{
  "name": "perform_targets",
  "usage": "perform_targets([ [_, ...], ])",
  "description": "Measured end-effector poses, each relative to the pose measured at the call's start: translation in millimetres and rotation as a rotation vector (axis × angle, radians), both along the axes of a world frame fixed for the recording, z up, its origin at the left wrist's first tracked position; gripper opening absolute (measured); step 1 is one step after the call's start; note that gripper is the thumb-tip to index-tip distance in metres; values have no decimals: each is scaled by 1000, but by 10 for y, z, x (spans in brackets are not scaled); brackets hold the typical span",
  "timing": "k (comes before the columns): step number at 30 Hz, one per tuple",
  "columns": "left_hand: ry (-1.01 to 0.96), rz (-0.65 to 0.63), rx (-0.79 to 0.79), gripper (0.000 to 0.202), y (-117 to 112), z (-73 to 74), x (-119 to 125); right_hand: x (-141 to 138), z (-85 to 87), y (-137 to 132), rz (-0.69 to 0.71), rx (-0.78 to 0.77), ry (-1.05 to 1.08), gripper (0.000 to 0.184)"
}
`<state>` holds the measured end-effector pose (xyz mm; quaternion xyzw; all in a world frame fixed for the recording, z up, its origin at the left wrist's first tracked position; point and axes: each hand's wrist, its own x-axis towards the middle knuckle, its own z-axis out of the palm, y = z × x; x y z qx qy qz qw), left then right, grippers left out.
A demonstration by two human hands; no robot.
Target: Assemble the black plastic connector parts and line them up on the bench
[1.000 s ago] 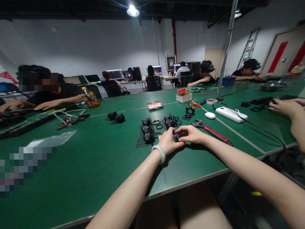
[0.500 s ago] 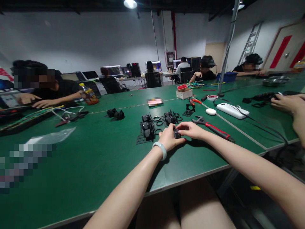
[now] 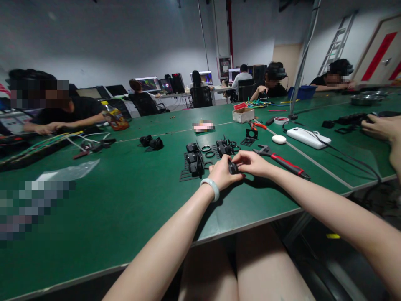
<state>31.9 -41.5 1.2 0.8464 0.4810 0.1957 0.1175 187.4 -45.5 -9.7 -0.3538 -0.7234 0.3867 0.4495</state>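
My left hand (image 3: pixel 223 174), with a pale bangle on the wrist, and my right hand (image 3: pixel 253 163) meet over the green table (image 3: pixel 125 209). Together they pinch a small black plastic part (image 3: pixel 232 167) between their fingertips. Just beyond the hands lie several similar black parts (image 3: pixel 194 161) on flat black plates, with loose black rings (image 3: pixel 206 149) beside them. Most of the held part is hidden by my fingers.
A red-handled adjustable wrench (image 3: pixel 283 161) lies right of my hands. Further right are a white power strip (image 3: pixel 308 138), a white oval object (image 3: pixel 278 139) and a small cardboard box (image 3: pixel 243 115). Other people sit around the table; a neighbour's hand (image 3: pixel 380 127) rests at the right edge.
My hands keep hold of the black part and have barely shifted on the table. The camera has tilted down a little, so the scene sits higher in the frame.
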Motion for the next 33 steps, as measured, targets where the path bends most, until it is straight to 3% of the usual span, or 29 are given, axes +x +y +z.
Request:
perform_targets([
  [4, -11, -14, -1, 58, 11, -8, 12, 12, 22, 7, -13, 8, 187, 6],
  [7, -15, -16, -8, 61, 8, -2, 14, 0, 30, 18, -60, -32, 303, 21],
  [13, -34, -3, -25, 56, -10, 24, 12, -32, 44, 14, -229, 112, 11, 17],
  [20, -14, 20, -28, 60, -2, 49, 2, -37, 51, -71, -336, 86, 49, 52],
  [25, -25, 11, -8, 57, 6, 39, -24, -76, 61, -56, -358, 222, -1, 33],
  [30, -26, 40, -7, 62, 10, 38, -25, -96, 58, -88, -535, 270, -12, 46],
  [33, -28, 30, -20, 59, 6, 52, -22, -115, 71, -108, -529, 323, -34, 37],
])
